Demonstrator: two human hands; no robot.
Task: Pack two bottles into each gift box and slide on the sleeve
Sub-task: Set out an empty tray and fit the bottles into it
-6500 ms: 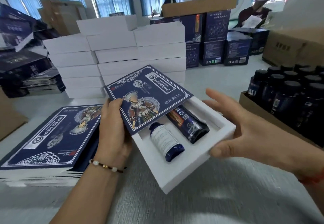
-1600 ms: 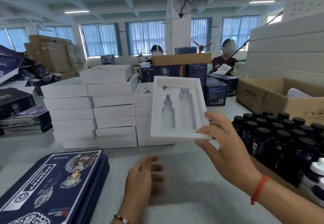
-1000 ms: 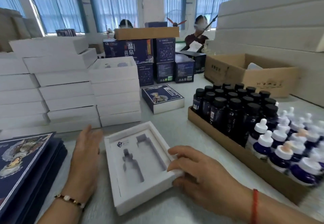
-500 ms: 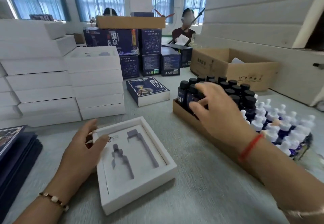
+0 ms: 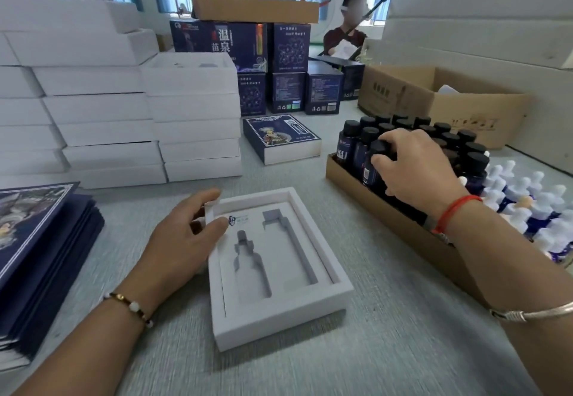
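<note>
Grey table (image 5: 387, 318) out front, white box stacks (image 5: 124, 110) at the back left. Cardboard tray (image 5: 387, 219) of bottles on the right. The empty gift box (image 5: 322, 296) lies flat, centre. Left hand (image 5: 183, 240) pinches its far-left corner; right hand (image 5: 415, 169) has its grip curled round a black-capped bottle (image 5: 373, 163) in the tray.

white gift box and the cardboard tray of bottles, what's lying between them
Nothing: in the head view only bare grey table separates the white gift box from the cardboard tray.
</note>
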